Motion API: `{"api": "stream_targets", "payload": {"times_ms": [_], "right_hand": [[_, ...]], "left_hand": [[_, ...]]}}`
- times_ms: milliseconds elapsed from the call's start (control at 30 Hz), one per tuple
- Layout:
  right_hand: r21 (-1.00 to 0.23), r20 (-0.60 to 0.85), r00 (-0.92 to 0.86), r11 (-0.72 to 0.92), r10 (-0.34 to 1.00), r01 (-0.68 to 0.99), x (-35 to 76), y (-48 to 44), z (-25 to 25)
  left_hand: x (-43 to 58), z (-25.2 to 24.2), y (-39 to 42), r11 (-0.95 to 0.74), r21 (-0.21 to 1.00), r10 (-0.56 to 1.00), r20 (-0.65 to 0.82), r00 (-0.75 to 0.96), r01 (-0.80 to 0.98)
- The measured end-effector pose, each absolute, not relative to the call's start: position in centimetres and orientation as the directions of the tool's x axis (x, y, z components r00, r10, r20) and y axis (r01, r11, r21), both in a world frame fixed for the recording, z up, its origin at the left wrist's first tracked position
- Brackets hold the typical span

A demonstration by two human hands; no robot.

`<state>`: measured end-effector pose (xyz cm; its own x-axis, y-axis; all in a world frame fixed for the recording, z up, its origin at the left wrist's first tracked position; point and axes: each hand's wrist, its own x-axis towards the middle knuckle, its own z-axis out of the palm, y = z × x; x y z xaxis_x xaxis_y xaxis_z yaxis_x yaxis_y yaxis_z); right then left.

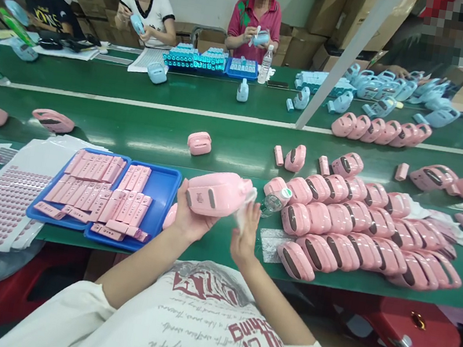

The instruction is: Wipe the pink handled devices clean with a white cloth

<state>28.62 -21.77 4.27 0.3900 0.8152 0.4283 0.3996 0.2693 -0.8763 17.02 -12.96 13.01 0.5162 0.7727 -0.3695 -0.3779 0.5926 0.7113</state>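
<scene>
My left hand [189, 219] is closed around a pink plastic device [215, 193], holding it up over the near edge of the green table [237, 139]. My right hand [245, 231] pinches a white cloth [246, 205] against the device's right end. Just to the right stand a small clear bottle [273, 202] and a large stack of matching pink devices [363, 229].
Two blue trays [168, 187] of pink flat parts lie to my left, beside sheets of pink stickers [1, 207]. More pink units sit on the belt [199, 142]. Three people work across the table with light blue devices [385, 89]. A red stool [412, 334] stands at right.
</scene>
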Motion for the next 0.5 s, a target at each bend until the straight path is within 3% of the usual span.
{"api": "stream_targets", "payload": {"times_ms": [67, 133, 200, 367, 433, 500], "right_hand": [[-0.984, 0.156, 0.607, 0.177, 0.780, 0.025, 28.0, -21.1, 5.2], [-0.929, -0.098, 0.608, 0.148, 0.788, -0.340, 27.5, -20.4, 7.1], [-0.813, -0.237, 0.549, 0.146, 0.801, -0.564, 27.6, -19.8, 9.0], [-0.670, -0.433, 0.495, 0.098, 0.754, -0.735, 28.9, -18.5, 10.0], [-0.692, -0.446, 0.515, 0.084, 0.732, -0.717, 29.0, -18.4, 9.2], [-0.783, -0.358, 0.583, 0.105, 0.730, -0.613, 29.1, -18.5, 8.3]], "left_hand": [[17.1, 13.0, -13.1, 0.608, 0.658, 0.784, -0.409, 0.467, -0.444], [17.2, 12.7, -13.3, 0.613, 0.649, 0.781, -0.411, 0.471, -0.450], [17.2, 12.1, -13.4, 0.591, 0.676, 0.792, -0.381, 0.477, -0.440], [16.6, 11.9, -13.1, 0.561, 0.762, 0.747, -0.297, 0.595, -0.323], [16.4, 12.1, -12.8, 0.537, 0.805, 0.717, -0.276, 0.640, -0.254], [16.2, 12.2, -12.5, 0.489, 0.847, 0.727, -0.265, 0.633, -0.208]]}}
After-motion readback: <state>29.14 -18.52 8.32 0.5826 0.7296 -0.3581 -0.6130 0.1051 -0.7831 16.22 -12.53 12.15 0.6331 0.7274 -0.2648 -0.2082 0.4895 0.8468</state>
